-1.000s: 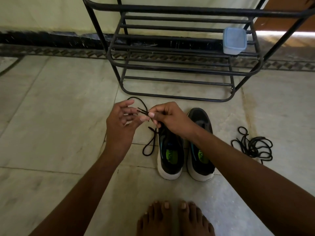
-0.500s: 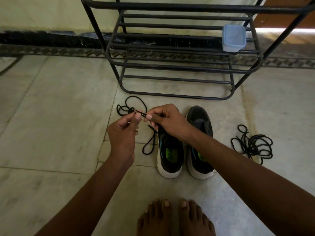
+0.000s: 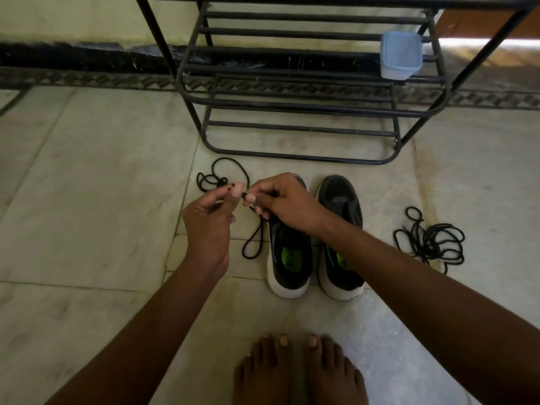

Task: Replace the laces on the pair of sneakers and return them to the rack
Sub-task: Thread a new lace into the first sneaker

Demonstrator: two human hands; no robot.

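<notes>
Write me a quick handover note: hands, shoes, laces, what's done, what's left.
Left hand and right hand: both pinch one black lace above the left shoe.
Right shoe stands beside it on the floor, toes toward the rack.
Lace pile lies right of the shoes.
Done: neither shoe shows lacing.
Left: thread both shoes, set them on the rack.

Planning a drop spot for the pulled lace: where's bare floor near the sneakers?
Bare floor left of the left hand, and a strip between the right sneaker and the lace bundle. Crowded: the held lace loops between the left sneaker and the shoe rack.
</notes>
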